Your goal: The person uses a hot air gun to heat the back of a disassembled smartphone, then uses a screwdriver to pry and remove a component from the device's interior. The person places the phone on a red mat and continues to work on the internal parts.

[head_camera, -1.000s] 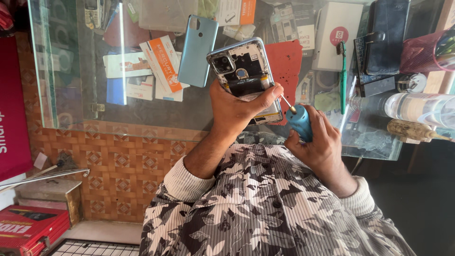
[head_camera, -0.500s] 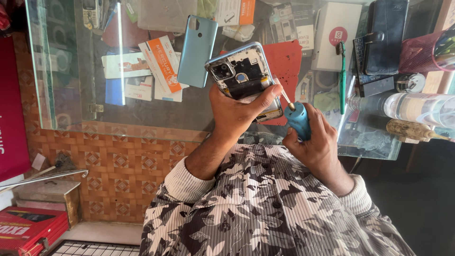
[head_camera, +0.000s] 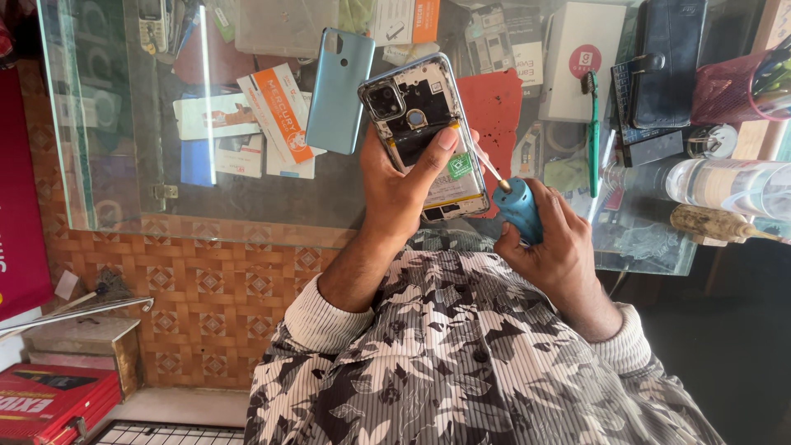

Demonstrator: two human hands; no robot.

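The phone (head_camera: 424, 136) sits just above the centre of the frame, held up over the glass desk (head_camera: 247, 198) by the left hand (head_camera: 404, 185), whose fingers wrap its edges while the thumb presses across the exposed inside. Its back is already off: the light blue back cover (head_camera: 338, 91) lies flat on the desk to the upper left of the phone, well apart from it. The camera block and the board at the top end are bare, and the battery shows lower down.

The right hand (head_camera: 552, 247), at centre right, has its fingers closed around a blue-handled screwdriver (head_camera: 515, 206), the thin tip touching the phone's right edge. By the look of it, opening is done and the work on the inside is underway; whether any screws are out is too small to tell. Nothing inside looks lifted free yet.
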